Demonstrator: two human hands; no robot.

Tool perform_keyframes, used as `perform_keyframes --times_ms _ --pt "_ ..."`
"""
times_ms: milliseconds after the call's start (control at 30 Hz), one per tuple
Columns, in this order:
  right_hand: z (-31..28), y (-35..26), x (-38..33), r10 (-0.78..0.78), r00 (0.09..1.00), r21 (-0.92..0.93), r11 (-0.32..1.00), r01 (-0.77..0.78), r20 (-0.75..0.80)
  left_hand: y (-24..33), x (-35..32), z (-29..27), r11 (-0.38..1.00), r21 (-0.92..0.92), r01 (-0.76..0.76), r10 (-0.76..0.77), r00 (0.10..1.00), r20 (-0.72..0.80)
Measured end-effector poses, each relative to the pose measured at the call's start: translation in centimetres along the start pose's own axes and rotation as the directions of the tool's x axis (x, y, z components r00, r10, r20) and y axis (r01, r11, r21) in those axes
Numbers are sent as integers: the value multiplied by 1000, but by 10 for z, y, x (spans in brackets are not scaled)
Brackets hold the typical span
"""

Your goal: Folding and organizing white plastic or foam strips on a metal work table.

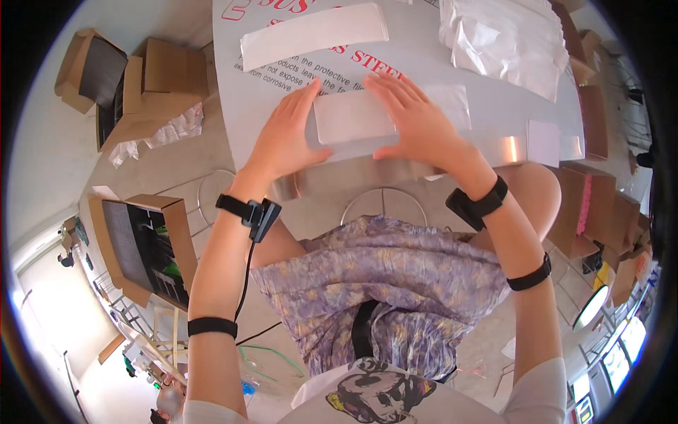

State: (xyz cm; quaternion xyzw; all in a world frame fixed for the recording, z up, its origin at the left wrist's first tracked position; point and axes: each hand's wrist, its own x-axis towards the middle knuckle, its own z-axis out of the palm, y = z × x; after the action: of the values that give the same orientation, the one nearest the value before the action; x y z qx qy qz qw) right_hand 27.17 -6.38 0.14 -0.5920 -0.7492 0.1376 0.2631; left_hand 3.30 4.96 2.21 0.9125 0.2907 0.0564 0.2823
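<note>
A flat white rectangular packet (353, 119) lies near the front edge of the table, between my hands. My left hand (288, 134) is at its left end, fingers stretched and thumb apart, holding nothing. Over the packet's right part is my right hand (420, 124), fingers extended and thumb apart; whether it touches the packet I cannot tell. Beyond them lies a second long white packet (314, 35), slightly tilted. At the far right sits a pile of white and clear plastic bags (505, 46).
The grey table top (244, 116) carries printed film and has a shiny metal front edge. A small white card (542, 143) is near its right corner. Open cardboard boxes (173, 67) stand at the left, one with dark contents (145, 244). More boxes (575, 205) stand at the right.
</note>
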Motion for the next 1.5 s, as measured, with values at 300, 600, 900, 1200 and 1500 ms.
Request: perform_keyframes --times_ms 300,600,900,1200,1500 --pt "-4 6 -3 36 993 60 997 -43 109 -1 -6 -2 999 -43 -16 15 999 -34" --pt "-6 6 -4 58 995 104 992 -67 82 -3 -6 2 999 -13 -36 35 997 -73" --pt "-8 5 -5 65 995 69 995 -70 79 -2 -10 5 1000 23 -18 21 992 -123" --pt "-5 -3 -9 139 959 211 974 -87 -246 24 -18 44 903 429 31 -15 999 -42" --pt "13 -5 -18 -221 974 -127 968 214 -41 20 -16 55 900 432 52 -40 999 -36"
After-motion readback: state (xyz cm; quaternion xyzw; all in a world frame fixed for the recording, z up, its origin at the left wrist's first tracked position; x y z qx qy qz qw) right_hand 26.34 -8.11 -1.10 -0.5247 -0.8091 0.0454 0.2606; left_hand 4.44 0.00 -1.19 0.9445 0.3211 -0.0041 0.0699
